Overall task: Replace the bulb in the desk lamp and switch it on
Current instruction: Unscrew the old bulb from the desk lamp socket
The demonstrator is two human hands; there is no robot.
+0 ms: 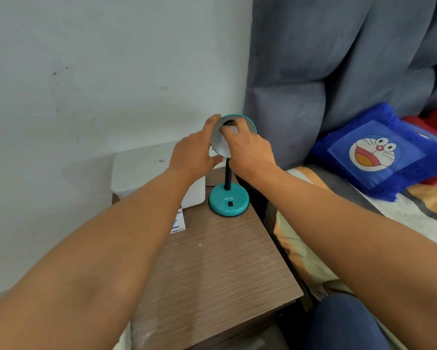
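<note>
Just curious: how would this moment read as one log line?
left hand: steadies lamp shade | right hand: fingers inside shade, at bulb | lamp: unlit

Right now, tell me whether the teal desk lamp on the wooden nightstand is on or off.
Off, apparently: the teal desk lamp's shade shows a dull grey interior with no glow. The right hand covers the socket, so the bulb is hidden.

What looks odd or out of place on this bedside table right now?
Only small things. The lamp shade is tipped up toward the camera rather than facing down; the left hand holds its rim while the right hand reaches inside. A small printed box overhangs the table edge. Nothing looks spilled or broken.
</note>
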